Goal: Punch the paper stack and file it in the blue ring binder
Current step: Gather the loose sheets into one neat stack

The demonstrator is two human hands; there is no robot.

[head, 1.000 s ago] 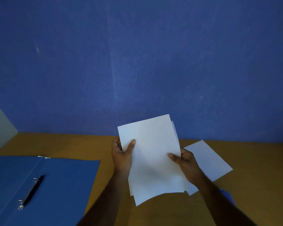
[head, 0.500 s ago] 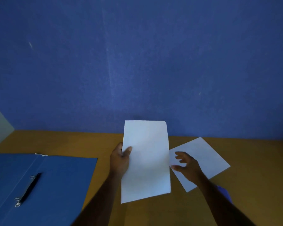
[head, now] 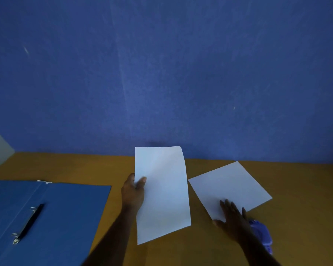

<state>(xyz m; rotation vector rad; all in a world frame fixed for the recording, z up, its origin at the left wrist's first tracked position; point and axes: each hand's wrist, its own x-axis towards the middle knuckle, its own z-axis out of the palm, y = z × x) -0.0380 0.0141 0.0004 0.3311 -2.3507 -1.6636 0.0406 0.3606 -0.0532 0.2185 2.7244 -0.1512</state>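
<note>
Nothing punched yet; my left hand (head: 133, 194) pinches the stack (head: 161, 192), right hand (head: 233, 219) flat on a loose sheet (head: 229, 185); binder (head: 65, 217) open.

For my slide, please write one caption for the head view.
Left hand holds paper stack; right hand rests on loose sheet beside open blue ring binder.

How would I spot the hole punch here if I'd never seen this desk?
Start at the wooden desk and go to its near right side. Past the loose white sheet, beside the right hand, a small purple-blue hole punch peeks out: the only rounded, bulky item among flat things.
</note>
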